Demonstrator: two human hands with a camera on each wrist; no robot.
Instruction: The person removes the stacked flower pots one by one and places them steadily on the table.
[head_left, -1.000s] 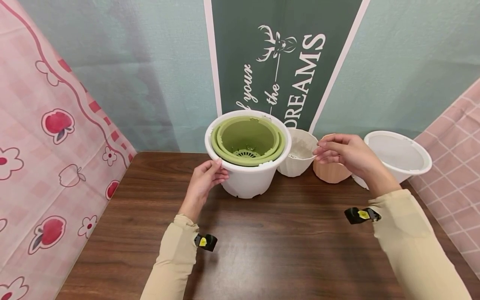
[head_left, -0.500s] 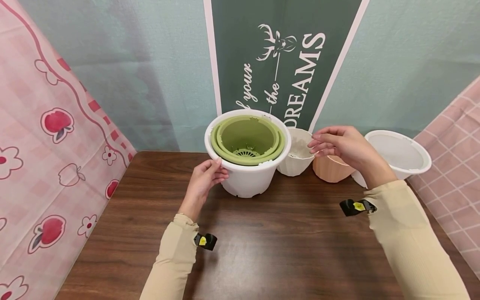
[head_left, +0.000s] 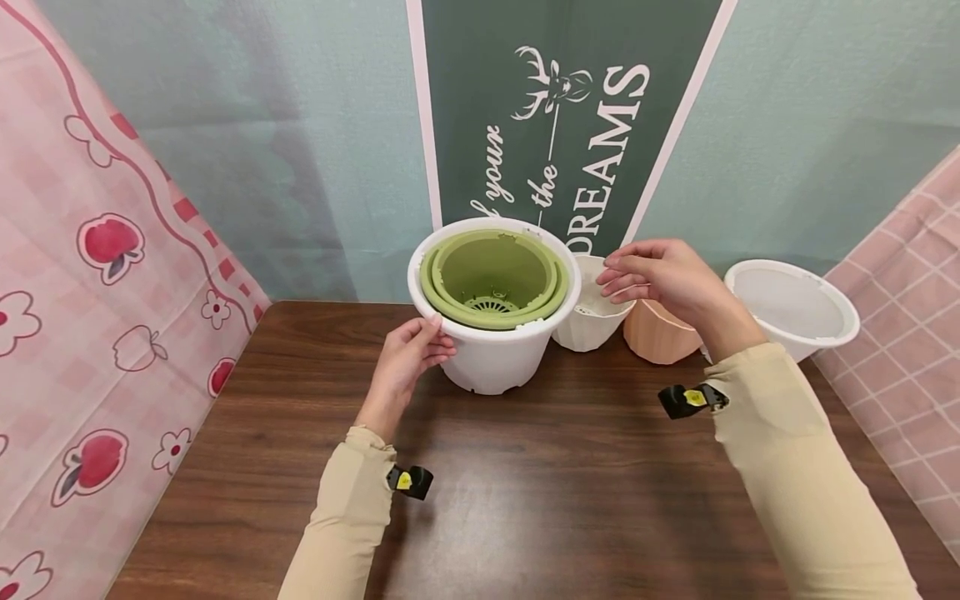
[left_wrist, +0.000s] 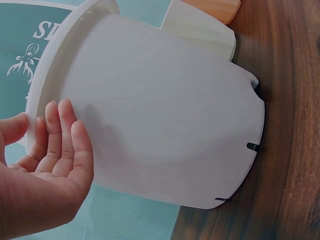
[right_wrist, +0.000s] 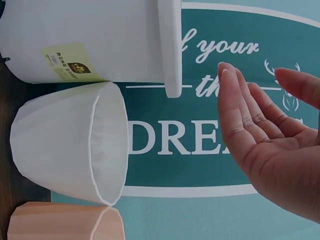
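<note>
One large white pot (head_left: 491, 362) stands upright toward the back of the table (head_left: 540, 483), smooth-sided, with a thick rounded rim, small notches around its foot and a yellowish label (right_wrist: 70, 62) on its right side. Nested inside it are an outer green pot (head_left: 480, 322) and an inner green pot (head_left: 498, 267) with a slotted floor. Farther right come a faceted small white pot (head_left: 585, 333), an orange pot (head_left: 656, 337) and a wide white pot (head_left: 795, 304), partly hidden by the right arm. Altogether that makes six pots: three white, two green, one orange.

Two hands are in view. The left hand (head_left: 405, 354) has its grip narrowed to a pinch on the near left of the large white pot's rim, thumb and fingers on either side. The right hand (head_left: 660, 275) has a loose, spread grip, thumb apart from the fingers, with nothing in it, above the small white pot.

Behind the row, a teal cloth (head_left: 750, 125) rises close by; a pink tiled panel (head_left: 907, 333) bounds the right. Open wood runs left of the large white pot to the table's edge, and more widely in front, between the forearms.
</note>
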